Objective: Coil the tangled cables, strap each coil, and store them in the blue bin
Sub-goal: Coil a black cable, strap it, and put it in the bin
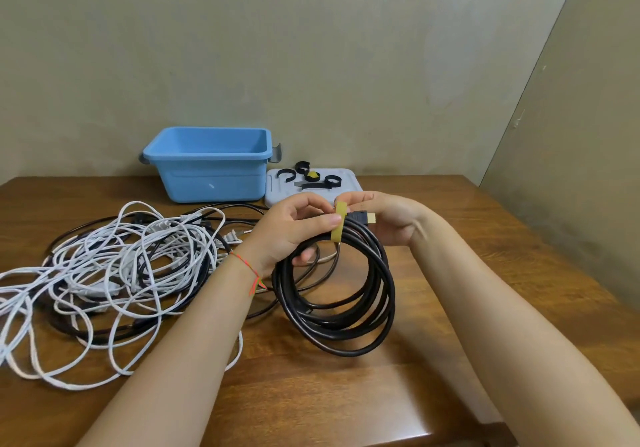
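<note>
Your left hand [294,232] gripped the black coil [337,294] at its top, thumb across the strands, fingers curled through the loop. Your right hand [384,218] pinched the top end of the yellow strap [338,223] — the strap ran down over the bundled strands just right of your left thumb. A black connector with a gold tip [363,217] poked out of the coil against your right palm.

The coil was held upright, near the middle of the surface [485,273]; whether its bottom loops touched the wood, I couldn't tell.

The tangled cables [121,273] lay in a heap on the left side of the surface — mostly white, with black ones mixed in, some loops running off the left edge of view. A few black strands ran from the heap toward the coil, passing under your left wrist.

The blue bin [211,166] sat at the far side, against the wall, with nothing visible inside from this angle. Just right of it, touching or nearly so, lay a grey lid [349,178] flat on the surface. On the lid were spare straps [304,176]: several black ones curled into rings, one lying flat, and a small yellow roll among them.

A red thread bracelet [249,268] was on your left wrist.
</note>
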